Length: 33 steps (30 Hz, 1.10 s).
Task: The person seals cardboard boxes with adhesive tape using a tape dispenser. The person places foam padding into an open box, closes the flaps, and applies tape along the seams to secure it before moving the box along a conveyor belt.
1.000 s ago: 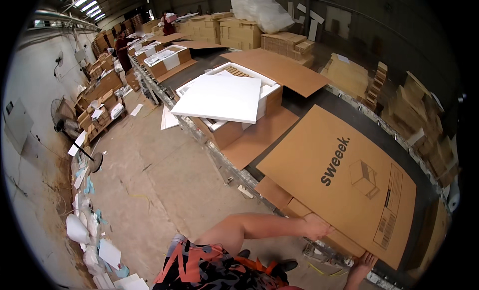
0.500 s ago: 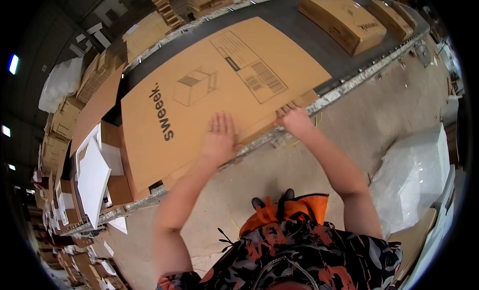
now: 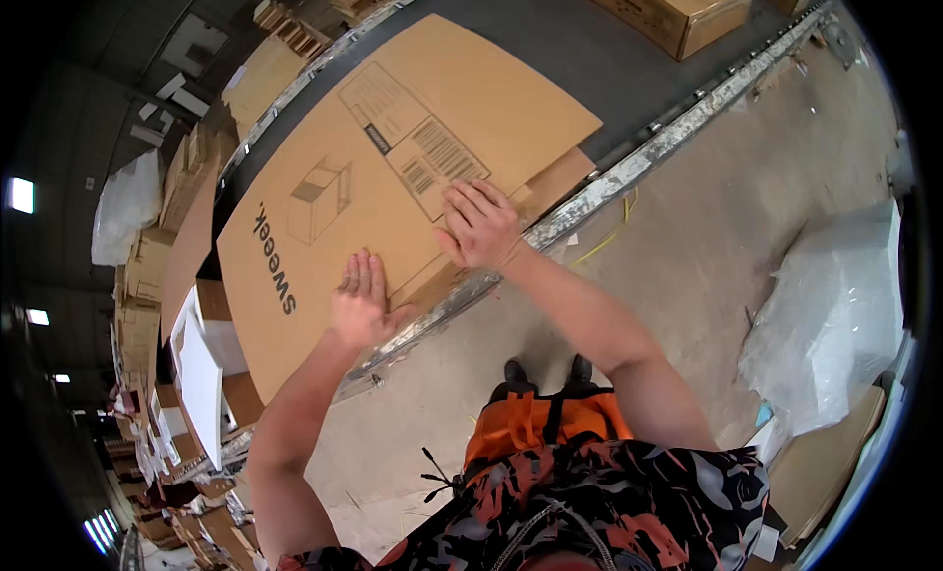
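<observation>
A large flat brown cardboard sheet (image 3: 324, 178) with printed markings lies across a dark conveyor belt (image 3: 580, 40). My left hand (image 3: 361, 301) lies palm down on its near edge, fingers spread. My right hand (image 3: 479, 224) presses flat on the sheet's near right corner, just above the metal rail (image 3: 629, 168) of the conveyor. A second cardboard layer (image 3: 555, 183) peeks out under that corner. Neither hand grips anything.
A closed brown box (image 3: 668, 11) sits farther along the belt. Crumpled clear plastic sheeting (image 3: 835, 315) lies on the concrete floor at right. White panels (image 3: 201, 384) and stacked cardboard (image 3: 147, 266) sit at left. My black shoes (image 3: 540, 371) stand near the rail.
The view has swung from looking down the hall to looking down at the sheet. Both hands have slid further onto the cardboard, which now lies closer to me.
</observation>
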Each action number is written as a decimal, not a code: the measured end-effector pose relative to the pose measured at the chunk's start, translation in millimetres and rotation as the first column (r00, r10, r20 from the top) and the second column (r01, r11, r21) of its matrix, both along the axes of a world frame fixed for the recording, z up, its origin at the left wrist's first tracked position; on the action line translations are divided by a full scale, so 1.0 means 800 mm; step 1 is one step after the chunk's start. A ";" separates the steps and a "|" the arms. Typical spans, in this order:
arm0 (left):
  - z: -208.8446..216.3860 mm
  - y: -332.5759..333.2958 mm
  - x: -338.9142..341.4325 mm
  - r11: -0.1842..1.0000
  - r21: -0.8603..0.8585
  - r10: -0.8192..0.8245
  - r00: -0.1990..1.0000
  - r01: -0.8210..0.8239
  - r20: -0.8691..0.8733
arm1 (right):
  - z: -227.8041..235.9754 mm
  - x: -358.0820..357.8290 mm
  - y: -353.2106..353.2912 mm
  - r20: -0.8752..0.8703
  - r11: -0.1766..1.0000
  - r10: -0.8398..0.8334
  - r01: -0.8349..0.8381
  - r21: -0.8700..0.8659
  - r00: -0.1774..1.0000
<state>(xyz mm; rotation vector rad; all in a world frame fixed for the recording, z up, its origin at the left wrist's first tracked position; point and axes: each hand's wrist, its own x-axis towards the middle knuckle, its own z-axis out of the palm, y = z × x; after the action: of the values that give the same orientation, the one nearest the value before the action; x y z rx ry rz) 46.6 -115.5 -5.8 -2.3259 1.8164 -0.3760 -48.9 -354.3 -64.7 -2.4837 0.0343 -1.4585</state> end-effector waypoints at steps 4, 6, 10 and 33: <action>0.005 -0.001 0.012 0.997 -0.030 -0.076 0.997 0.076 0.024 | 0.025 0.000 0.025 -0.068 0.988 -0.084 0.092 0.123 0.994; 0.007 -0.001 0.004 0.999 -0.002 -0.037 0.999 0.037 -0.004 | 0.027 -0.008 0.034 -0.083 0.990 -0.009 0.020 0.136 0.997; 0.062 -0.039 0.007 0.993 0.086 -0.076 0.996 0.079 -0.046 | -0.009 0.006 0.027 -0.056 0.989 -0.089 0.095 0.111 0.994; -0.009 -0.259 0.440 0.803 -0.125 0.505 0.777 -0.582 -0.376 | -0.011 -0.008 0.041 0.149 0.935 -0.173 0.115 0.335 0.974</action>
<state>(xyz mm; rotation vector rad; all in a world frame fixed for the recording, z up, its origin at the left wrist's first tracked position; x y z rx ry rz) 398.4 -322.7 -13.2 -3.0944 1.1292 -0.1226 -55.2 -321.5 -73.8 -2.1188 0.3995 -1.5799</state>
